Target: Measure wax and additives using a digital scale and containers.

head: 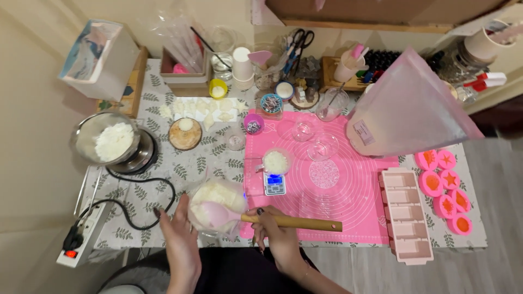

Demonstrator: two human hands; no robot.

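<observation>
A clear bag of white flakes (217,202) is steadied by the left hand (177,228), fingers curled against its side. A pink spatula (218,213) – wooden-handled – is gripped tightly by the right hand (275,231), its blade inside the bag, near a small scale (274,184).

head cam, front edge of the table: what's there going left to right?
White power strip → left hand → clear bag of white flakes → right hand on the wooden-handled pink spatula → pale pink bar mould tray → round pink moulds.
</observation>
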